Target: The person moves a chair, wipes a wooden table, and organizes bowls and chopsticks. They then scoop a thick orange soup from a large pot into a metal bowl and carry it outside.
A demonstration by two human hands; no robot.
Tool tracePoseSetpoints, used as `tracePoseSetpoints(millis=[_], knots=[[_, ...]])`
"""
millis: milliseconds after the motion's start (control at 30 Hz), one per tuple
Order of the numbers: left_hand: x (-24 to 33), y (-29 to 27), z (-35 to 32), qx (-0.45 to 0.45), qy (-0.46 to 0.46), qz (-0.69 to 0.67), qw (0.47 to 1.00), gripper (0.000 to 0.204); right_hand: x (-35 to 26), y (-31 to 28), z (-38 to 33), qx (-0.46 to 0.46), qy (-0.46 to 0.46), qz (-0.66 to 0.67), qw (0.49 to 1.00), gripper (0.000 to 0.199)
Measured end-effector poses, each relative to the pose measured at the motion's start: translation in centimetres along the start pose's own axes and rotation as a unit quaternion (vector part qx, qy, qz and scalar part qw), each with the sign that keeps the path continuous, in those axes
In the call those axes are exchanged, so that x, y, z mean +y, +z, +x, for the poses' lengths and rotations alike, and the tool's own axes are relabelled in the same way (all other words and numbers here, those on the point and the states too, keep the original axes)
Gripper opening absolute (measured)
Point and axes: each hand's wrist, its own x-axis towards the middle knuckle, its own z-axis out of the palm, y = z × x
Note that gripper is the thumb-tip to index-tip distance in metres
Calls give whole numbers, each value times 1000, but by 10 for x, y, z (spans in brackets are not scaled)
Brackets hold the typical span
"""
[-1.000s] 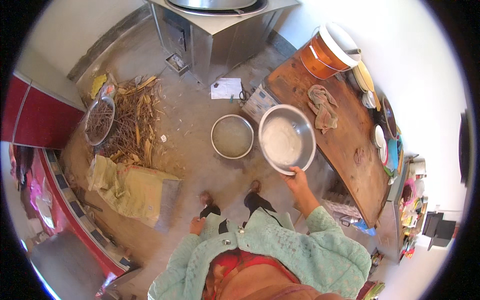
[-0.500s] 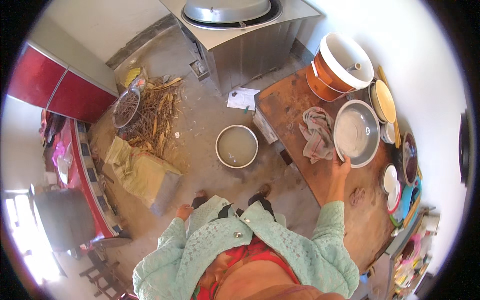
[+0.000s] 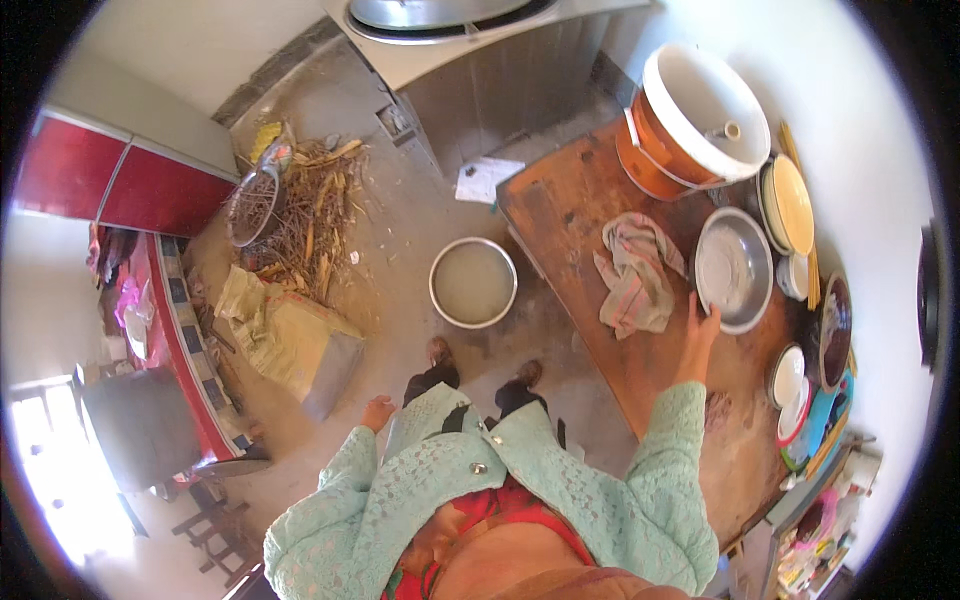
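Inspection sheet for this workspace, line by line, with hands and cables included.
Surface: worn wooden table, dark-stained in places.
Job's things: steel basin with pale contents, at the table; whether it rests there or is held just above, I cannot tell.
Clutter: crumpled cloth and orange bucket on the table; twig pile, sack and round pan of cloudy liquid on the floor.
Hands: right hand grips the basin's rim; left hand holds nothing visible.
Cables: nothing seen.
Surroundings: metal stove, red-doored cabinet.

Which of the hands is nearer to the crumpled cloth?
Right: the right hand, at the metal bowl, is just right of the cloth; the left hand is far to its left.
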Motion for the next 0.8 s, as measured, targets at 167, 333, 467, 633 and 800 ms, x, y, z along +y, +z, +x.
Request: tracePoseSetpoints(millis=[167,333,467,633,800], knots=[[13,-19,-11,-14,-69,-129,989,39,7,28,-11,28,-58,-29,998,41],[-4,-16,-12,-9,-78,-129,989,39,19,61,-44,95,-12,-48,994,72],[-4,-8,-8,-13,-115,-153,981,40,64,58,-90,-36,-65,-357,931,90],[9,-16,-12,-27,-103,-156,982,41,119,101,-108,-105,-263,-759,586,97],[-14,-9,-23,-11,-109,-167,980,40,185,141,-99,-77,-218,-856,463,95]])
